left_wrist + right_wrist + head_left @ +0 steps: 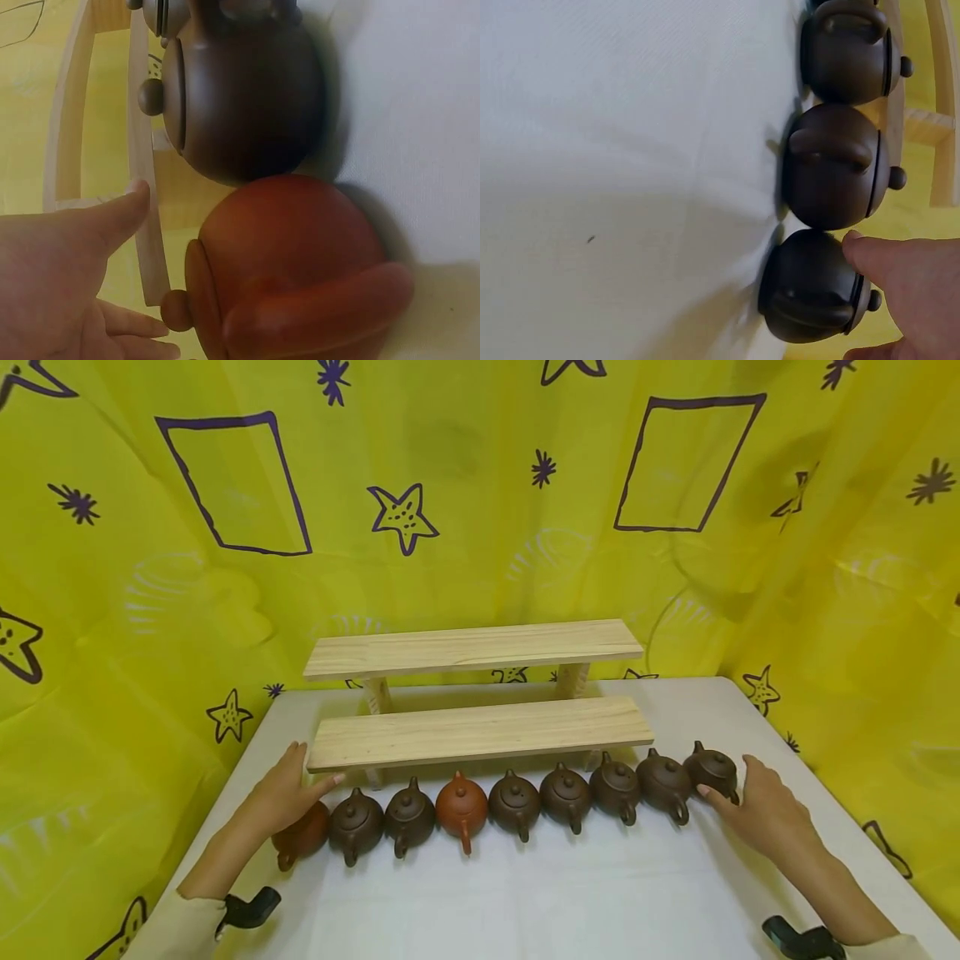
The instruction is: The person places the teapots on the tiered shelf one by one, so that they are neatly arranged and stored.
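Note:
In the head view a row of small round teapots lies across the white table, most dark brown and two of them red-brown. My left hand [281, 797] is over the red-brown end teapot [303, 837], partly covering it. Its thumb [127, 210] reaches to the lower wooden shelf [480, 732], overlapping its edge in the left wrist view, while the other fingers spread past the shelf's left end. At the opposite end, my right hand [772, 814] is beside the last dark teapot [711, 768]. The right thumb [866, 251] lies against that pot near its lid; the hand is spread.
Behind the row stands a two-step wooden rack, its upper shelf [472, 647] set farther back. A second red-brown teapot [461, 807] sits among the dark ones. Yellow patterned cloth [465, 435] encloses the white table [525, 902] at the back and sides.

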Demonstrator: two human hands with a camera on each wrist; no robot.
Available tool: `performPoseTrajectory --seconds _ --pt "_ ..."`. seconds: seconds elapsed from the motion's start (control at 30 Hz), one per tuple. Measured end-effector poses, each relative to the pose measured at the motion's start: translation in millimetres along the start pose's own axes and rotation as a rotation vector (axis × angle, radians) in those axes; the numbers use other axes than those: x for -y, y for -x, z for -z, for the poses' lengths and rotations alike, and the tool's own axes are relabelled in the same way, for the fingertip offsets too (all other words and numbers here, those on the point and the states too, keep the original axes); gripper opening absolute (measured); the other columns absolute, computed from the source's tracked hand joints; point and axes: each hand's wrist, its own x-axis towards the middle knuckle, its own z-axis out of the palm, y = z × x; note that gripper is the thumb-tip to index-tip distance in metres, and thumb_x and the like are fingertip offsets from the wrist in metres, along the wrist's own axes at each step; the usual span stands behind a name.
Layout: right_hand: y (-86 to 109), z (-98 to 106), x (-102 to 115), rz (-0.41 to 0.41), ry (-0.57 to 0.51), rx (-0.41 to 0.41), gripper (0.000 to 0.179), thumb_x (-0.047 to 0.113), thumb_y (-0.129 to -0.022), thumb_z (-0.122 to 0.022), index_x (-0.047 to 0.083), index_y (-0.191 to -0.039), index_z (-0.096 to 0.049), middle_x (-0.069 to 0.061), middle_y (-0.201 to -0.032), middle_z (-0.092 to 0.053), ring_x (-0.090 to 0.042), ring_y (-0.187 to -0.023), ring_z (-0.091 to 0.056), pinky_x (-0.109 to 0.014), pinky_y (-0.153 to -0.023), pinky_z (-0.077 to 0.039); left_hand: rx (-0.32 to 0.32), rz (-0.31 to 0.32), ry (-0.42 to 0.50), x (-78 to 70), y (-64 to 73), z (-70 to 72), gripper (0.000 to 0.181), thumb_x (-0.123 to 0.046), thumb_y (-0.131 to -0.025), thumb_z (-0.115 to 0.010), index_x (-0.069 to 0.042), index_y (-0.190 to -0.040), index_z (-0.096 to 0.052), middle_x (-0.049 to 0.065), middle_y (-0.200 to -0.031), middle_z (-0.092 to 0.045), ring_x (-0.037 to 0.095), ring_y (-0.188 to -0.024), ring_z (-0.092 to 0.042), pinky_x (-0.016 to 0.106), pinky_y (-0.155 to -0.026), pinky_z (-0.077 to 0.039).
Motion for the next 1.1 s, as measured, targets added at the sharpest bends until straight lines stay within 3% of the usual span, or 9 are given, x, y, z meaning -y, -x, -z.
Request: performPoseTrajectory --seconds 0.07,0.13,0.27,0.43,0.6,0.7,0.93,1.1 --pt "-0.2 -0.8 -3.9 -0.01 0.002 0.008 0.096 0.057 -0.103 -0.061 -0.029 -0.135 -0.034 -0.053 -0.122 -0.046 -0.067 -0.105 -0.053 -0.075 -0.077 -0.048 -0.008 -0.009 -0.002 1.4 -1.0 0.1 0.094 -0.04 -0.103 -0.07 0.022 -0.154 -0.021 0.051 -0.157 -0.023 0.068 -0.143 -0.029 0.076 -0.113 -0.034" --pt "-0.4 -0.7 -6.7 -0.021 -0.002 0.04 0.086 0.058 -0.104 -0.058 -0.026 -0.117 -0.045 -0.043 -0.101 -0.056 -0.055 -0.087 -0.059 -0.064 -0.067 -0.049 -0.021 -0.027 0.006 4.6 -2.4 -0.6 0.086 -0.037 -0.103 -0.07 0.021 -0.15 -0.028 0.049 -0.153 -0.033 0.066 -0.14 -0.037 0.075 -0.11 -0.039" --pt "-1.1 -1.9 -10.6 -0.025 0.003 0.113 0.068 0.056 -0.106 -0.053 -0.01 -0.092 -0.05 -0.017 -0.077 -0.055 -0.033 -0.07 -0.057 -0.046 -0.06 -0.044 -0.029 -0.038 0.024 10.9 -5.1 -2.8 0.07 -0.031 -0.104 -0.07 0.018 -0.141 -0.037 0.043 -0.139 -0.049 0.061 -0.13 -0.051 0.071 -0.104 -0.046" --pt "-4.0 -7.4 -13.9 0.02 -0.004 0.151 0.068 0.048 -0.111 -0.049 -0.018 -0.102 -0.058 -0.036 -0.091 -0.066 -0.051 -0.083 -0.068 -0.054 -0.065 -0.054 -0.063 -0.057 0.004 12.2 -7.9 -3.1 0.06 -0.027 -0.103 -0.07 0.015 -0.137 -0.044 0.037 -0.131 -0.057 0.054 -0.122 -0.058 0.069 -0.1 -0.049" --pt "-3.7 -12.7 -14.4 0.066 -0.006 0.105 0.058 0.037 -0.112 -0.051 -0.02 -0.107 -0.059 -0.047 -0.103 -0.064 -0.064 -0.094 -0.065 -0.063 -0.07 -0.055 -0.075 -0.072 0.012 12.9 -8.2 -4.3 0.059 -0.026 -0.104 -0.068 0.015 -0.14 -0.046 0.038 -0.138 -0.056 0.056 -0.127 -0.055 0.07 -0.103 -0.047" --pt "-1.3 -15.6 -14.3 0.094 -0.014 0.057 0.047 0.03 -0.112 -0.054 -0.014 -0.098 -0.059 -0.043 -0.095 -0.065 -0.063 -0.09 -0.066 -0.061 -0.066 -0.054 -0.078 -0.075 0.015 14.2 -7.9 -4.4 0.061 -0.028 -0.105 -0.068 0.015 -0.143 -0.047 0.04 -0.141 -0.054 0.059 -0.131 -0.052 0.072 -0.106 -0.045" --pt "2.4 -19.7 -12.7 0.101 -0.044 0.016 0.035 0.021 -0.111 -0.053 0.0 -0.084 -0.054 -0.006 -0.069 -0.06 -0.031 -0.069 -0.059 -0.047 -0.063 -0.049 -0.088 -0.08 -0.001 15.4 -8.2 -4.7 0.062 -0.028 -0.105 -0.067 0.015 -0.145 -0.048 0.041 -0.144 -0.052 0.061 -0.134 -0.049 0.072 -0.108 -0.043" --pt "2.6 -21.5 -13.9 0.113 -0.062 -0.025 0.032 0.019 -0.111 -0.053 0.0 -0.085 -0.057 0.0 -0.067 -0.061 -0.027 -0.068 -0.058 -0.044 -0.063 -0.048 -0.087 -0.073 -0.018 14.2 -8.5 -3.5 0.063 -0.029 -0.105 -0.067 0.016 -0.145 -0.048 0.042 -0.144 -0.052 0.061 -0.134 -0.049 0.073 -0.108 -0.043"
